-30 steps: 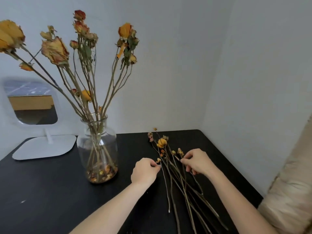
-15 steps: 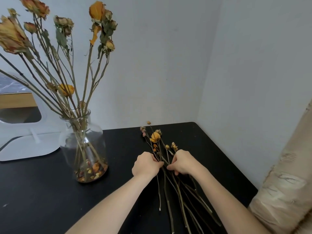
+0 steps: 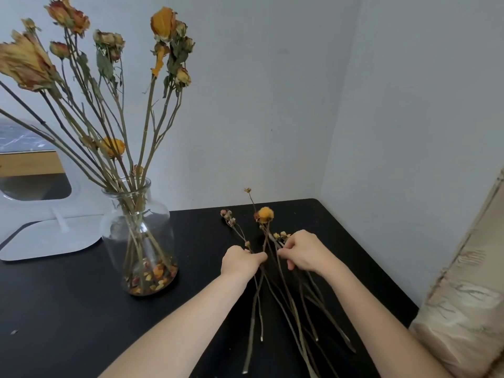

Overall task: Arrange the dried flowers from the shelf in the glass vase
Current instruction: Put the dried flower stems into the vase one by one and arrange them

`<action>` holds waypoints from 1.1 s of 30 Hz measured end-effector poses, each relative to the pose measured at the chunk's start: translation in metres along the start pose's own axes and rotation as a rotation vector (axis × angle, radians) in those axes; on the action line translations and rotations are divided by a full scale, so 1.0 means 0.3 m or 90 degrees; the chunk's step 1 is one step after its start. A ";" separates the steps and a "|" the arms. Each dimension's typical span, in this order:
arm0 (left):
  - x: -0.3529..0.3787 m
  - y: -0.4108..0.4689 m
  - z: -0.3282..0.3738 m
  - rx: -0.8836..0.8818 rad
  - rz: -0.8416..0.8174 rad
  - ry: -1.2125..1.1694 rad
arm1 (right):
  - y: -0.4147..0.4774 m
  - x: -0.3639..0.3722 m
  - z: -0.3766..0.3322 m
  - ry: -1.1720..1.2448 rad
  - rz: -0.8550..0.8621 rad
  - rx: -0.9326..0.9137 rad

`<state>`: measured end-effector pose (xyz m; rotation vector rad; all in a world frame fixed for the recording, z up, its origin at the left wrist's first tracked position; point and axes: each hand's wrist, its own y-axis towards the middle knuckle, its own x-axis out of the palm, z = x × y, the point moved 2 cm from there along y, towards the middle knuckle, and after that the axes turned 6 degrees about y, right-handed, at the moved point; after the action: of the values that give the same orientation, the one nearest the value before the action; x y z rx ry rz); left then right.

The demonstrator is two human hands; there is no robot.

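Both hands have drawn together on the loose dried flowers (image 3: 266,214): left hand (image 3: 241,261) curled round some stems, right hand (image 3: 306,252) pinching others just beside it. A bunch looks gathered; the glass vase (image 3: 139,236) waits well left of the fingers

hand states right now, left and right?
Left hand: gripping stems of the loose dried flowers.
Right hand: pinching stems of the same bunch.

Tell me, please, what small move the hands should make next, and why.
Probably draw the loose stems together into one bunch. The left hand and the right hand both grip them near the flower heads, yet their lower ends lie fanned out on the black table, too spread to enter the glass vase on the left.
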<state>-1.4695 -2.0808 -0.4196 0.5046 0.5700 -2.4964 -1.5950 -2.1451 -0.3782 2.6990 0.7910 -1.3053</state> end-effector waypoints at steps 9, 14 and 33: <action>-0.035 -0.012 0.015 -0.010 -0.012 -0.013 | -0.018 -0.038 0.008 0.085 0.015 0.001; -0.039 -0.006 0.014 0.020 0.045 0.054 | -0.021 -0.021 0.019 0.082 0.005 0.022; -0.022 -0.042 0.011 0.049 0.022 0.016 | 0.017 0.076 0.029 0.032 0.030 0.027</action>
<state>-1.4722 -2.0701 -0.4100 0.5702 0.4720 -2.4899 -1.5871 -2.1421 -0.4017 2.7756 0.7084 -1.2622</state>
